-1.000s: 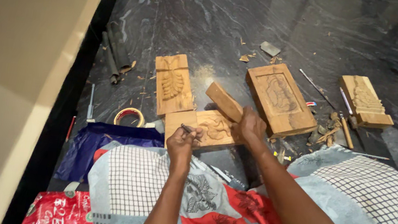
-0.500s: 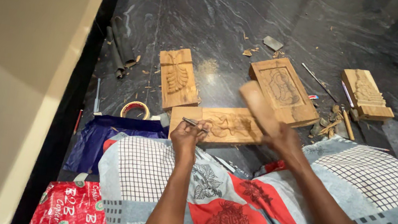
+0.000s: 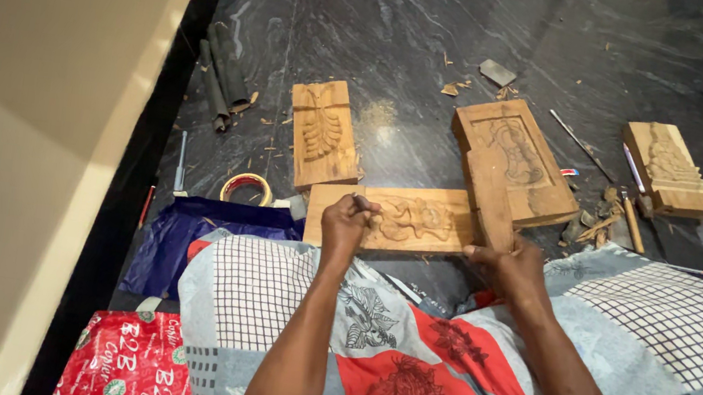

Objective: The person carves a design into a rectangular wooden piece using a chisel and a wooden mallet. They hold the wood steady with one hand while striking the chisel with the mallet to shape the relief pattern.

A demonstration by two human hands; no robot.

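Dark stone floor (image 3: 409, 17) carries the carved wooden panel (image 3: 407, 219) flat against the knees, steadying it while the left hand (image 3: 345, 223) pinches a thin chisel on it and the right hand (image 3: 511, 264) grips a wooden mallet (image 3: 488, 196) raised alongside.

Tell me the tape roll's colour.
The tape roll is yellow with a red edge, head view.

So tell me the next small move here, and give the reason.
Probably bring the wooden mallet in the right hand down on the chisel held by the left hand. The mallet is raised, and the chisel tip sits on the carved panel, which lies flat on the floor.
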